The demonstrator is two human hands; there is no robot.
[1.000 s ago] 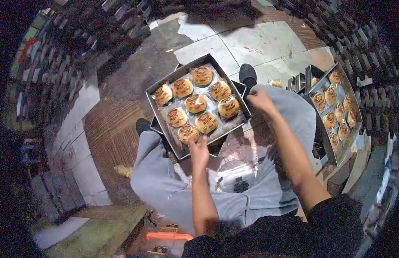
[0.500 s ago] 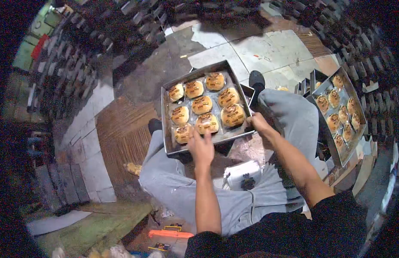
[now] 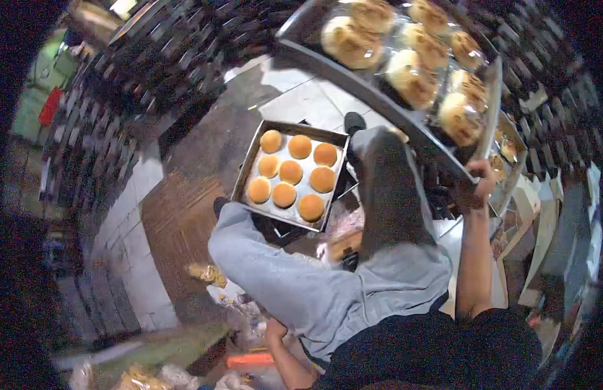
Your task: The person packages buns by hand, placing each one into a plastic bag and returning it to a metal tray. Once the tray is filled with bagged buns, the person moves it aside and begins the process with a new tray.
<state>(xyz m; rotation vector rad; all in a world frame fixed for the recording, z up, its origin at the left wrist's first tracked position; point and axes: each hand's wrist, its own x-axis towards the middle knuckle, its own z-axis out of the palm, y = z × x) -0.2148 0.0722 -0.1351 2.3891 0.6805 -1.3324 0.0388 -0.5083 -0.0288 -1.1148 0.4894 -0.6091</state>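
Observation:
My right hand (image 3: 481,182) grips the near corner of a metal baking tray (image 3: 373,91), raised at the upper right. In it lie several browned buns (image 3: 415,78) in clear plastic wrapping. Below and to the left, in front of my knees, another baking tray (image 3: 290,224) holds rows of unwrapped round golden buns (image 3: 290,172). My left hand (image 3: 275,330) is down beside my left thigh, close to an orange object (image 3: 249,361) and some plastic packaging. Its fingers are partly hidden and blurred.
Part of a further tray of wrapped buns (image 3: 509,146) shows at the right, beneath the raised one. Yellowish bags (image 3: 207,274) lie on the floor by my left leg. A greenish bench (image 3: 178,351) and more bags (image 3: 142,378) are at the lower left.
The tray of wrapped buns has been lifted up and right in my right hand, uncovering the tray of unwrapped buns. My left hand has left it and dropped beside my thigh.

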